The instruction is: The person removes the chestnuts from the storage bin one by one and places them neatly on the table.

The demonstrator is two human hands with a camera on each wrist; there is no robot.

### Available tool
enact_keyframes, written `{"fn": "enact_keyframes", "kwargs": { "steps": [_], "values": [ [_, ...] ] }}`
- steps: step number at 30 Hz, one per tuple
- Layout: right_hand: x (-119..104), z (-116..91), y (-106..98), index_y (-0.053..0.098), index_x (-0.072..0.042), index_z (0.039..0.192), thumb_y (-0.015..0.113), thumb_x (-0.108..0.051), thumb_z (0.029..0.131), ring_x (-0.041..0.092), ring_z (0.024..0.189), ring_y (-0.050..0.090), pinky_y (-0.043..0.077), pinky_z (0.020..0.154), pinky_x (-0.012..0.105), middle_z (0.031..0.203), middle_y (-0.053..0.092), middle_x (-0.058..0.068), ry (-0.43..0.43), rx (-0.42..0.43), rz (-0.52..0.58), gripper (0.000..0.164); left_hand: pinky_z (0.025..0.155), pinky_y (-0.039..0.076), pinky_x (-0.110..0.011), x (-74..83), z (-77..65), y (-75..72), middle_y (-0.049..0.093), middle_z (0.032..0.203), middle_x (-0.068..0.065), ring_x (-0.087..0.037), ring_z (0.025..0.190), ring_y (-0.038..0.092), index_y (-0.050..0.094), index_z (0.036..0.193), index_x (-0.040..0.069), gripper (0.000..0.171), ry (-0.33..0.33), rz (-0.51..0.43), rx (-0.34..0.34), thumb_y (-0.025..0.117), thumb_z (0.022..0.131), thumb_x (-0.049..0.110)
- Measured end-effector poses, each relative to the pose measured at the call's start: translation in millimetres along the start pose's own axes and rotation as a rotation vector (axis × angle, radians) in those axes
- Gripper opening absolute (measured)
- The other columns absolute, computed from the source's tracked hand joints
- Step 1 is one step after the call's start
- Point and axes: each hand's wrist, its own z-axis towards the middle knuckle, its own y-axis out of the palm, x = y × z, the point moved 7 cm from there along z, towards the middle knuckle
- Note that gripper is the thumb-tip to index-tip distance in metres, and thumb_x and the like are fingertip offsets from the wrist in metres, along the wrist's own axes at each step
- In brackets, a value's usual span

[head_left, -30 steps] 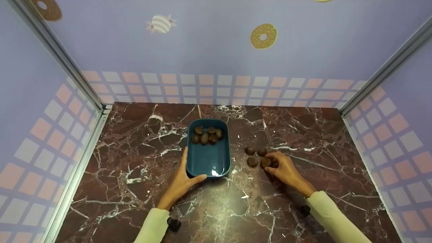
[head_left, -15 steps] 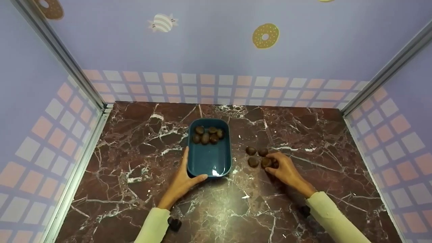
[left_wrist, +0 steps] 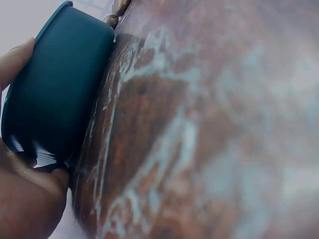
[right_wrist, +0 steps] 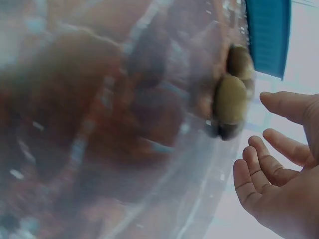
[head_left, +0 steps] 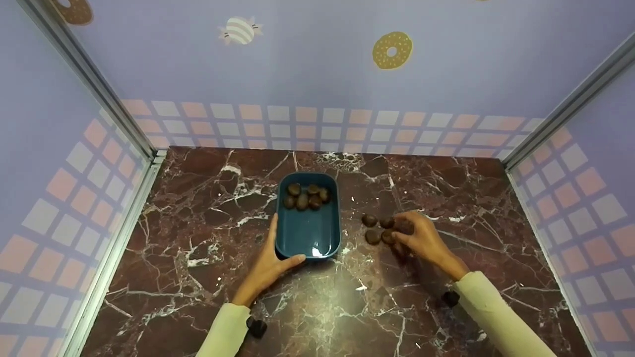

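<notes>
Shows four brown, rounded, smooth-shelled nuts [head_left: 372, 236] clustered on the dark red, white-veined, marble-look tabletop [head_left: 317, 307]. Has the bare right hand [head_left: 425, 243] just beside them, with fingers parted and holding nothing; cannot tell from overhead whether a fingertip touches. Blurs and overlaps these nuts in the right wrist view. Left of the cluster, grips with the bare left hand [head_left: 269, 264] a deep teal, rectangular, round-cornered dish [head_left: 302, 230], thumb at the near rim. Bunches further nuts [head_left: 302, 202] at its far end, seemingly six. Wears two pale yellow-green sleeves [head_left: 498, 317], both cut off below. Includes on the lilac back wall [head_left: 317, 74] two doughnut prints [head_left: 404, 50], one cropped at upper left, and one striped candy print [head_left: 240, 30].
</notes>
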Motion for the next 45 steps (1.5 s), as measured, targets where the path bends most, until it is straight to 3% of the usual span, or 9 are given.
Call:
{"fn": "enact_keyframes", "kwargs": {
  "steps": [9, 14, 18, 24, 33, 41, 45],
  "values": [
    [-26, 24, -8, 0.069, 0.0, 0.12, 0.084, -0.01, 0.083, 0.042, 0.1, 0.063, 0.051, 0.085, 0.062, 0.111, 0.065, 0.017, -0.036, -0.011, -0.029, 0.041, 0.118, 0.013, -0.063, 2.6, 1.7, 0.8, 0.004, 0.17, 0.001, -0.03, 0.154, 0.008, -0.001, 0.162, 0.041, 0.12, 0.018, -0.027, 0.0, 0.087, 0.08, 0.031],
    [-41, 38, -3, 0.068, -0.003, 0.123, 0.082, -0.014, 0.085, 0.038, 0.097, 0.061, 0.052, 0.083, 0.051, 0.115, 0.064, 0.016, -0.03, -0.059, -0.081, 0.042, 0.119, 0.014, -0.061, 0.4, 2.0, 0.8, 0.003, 0.169, 0.008, -0.025, 0.154, 0.008, -0.001, 0.16, 0.046, 0.12, 0.011, -0.005, 0.006, 0.088, 0.079, 0.038],
    [-57, 49, 4, 0.069, -0.003, 0.122, 0.083, -0.015, 0.084, 0.031, 0.104, 0.059, 0.051, 0.089, 0.048, 0.118, 0.064, 0.012, -0.076, -0.086, -0.116, 0.042, 0.118, 0.014, -0.063, 0.5, 0.9, 1.1, 0.003, 0.17, 0.003, -0.028, 0.155, 0.007, -0.001, 0.162, 0.042, 0.12, 0.003, -0.011, 0.01, 0.087, 0.08, 0.033],
    [-78, 62, 19, 0.069, -0.003, 0.121, 0.082, -0.017, 0.085, 0.031, 0.106, 0.059, 0.049, 0.094, 0.046, 0.116, 0.065, 0.011, -0.162, -0.116, -0.166, 0.042, 0.118, 0.012, -0.065, 1.6, 0.4, 1.2, 0.004, 0.17, -0.005, -0.034, 0.154, 0.007, 0.001, 0.163, 0.032, 0.122, 0.007, -0.056, 0.026, 0.088, 0.079, 0.022],
    [-103, 74, 36, 0.068, -0.001, 0.122, 0.081, -0.016, 0.085, 0.03, 0.107, 0.057, 0.05, 0.093, 0.045, 0.114, 0.063, 0.013, -0.25, -0.144, -0.195, 0.042, 0.12, 0.014, -0.059, 1.0, 0.4, 1.0, 0.003, 0.17, 0.002, -0.026, 0.154, 0.008, 0.001, 0.161, 0.044, 0.121, 0.004, -0.018, 0.014, 0.088, 0.078, 0.036],
    [-113, 82, 56, 0.069, -0.002, 0.122, 0.08, -0.02, 0.087, 0.028, 0.107, 0.057, 0.05, 0.093, 0.043, 0.113, 0.063, 0.014, -0.276, -0.178, -0.226, 0.041, 0.119, 0.014, -0.062, 0.1, 1.0, 0.4, 0.002, 0.17, -0.001, -0.03, 0.155, 0.007, -0.001, 0.163, 0.035, 0.123, 0.005, 0.017, 0.013, 0.088, 0.079, 0.039],
    [-120, 86, 64, 0.068, -0.005, 0.123, 0.079, -0.021, 0.089, 0.026, 0.104, 0.056, 0.051, 0.088, 0.042, 0.114, 0.062, 0.011, -0.286, -0.204, -0.231, 0.039, 0.119, 0.014, -0.061, 0.9, 1.0, 0.4, 0.003, 0.17, -0.002, -0.03, 0.155, 0.008, 0.0, 0.164, 0.032, 0.122, 0.009, -0.008, 0.015, 0.087, 0.08, 0.035]
  ]
}}
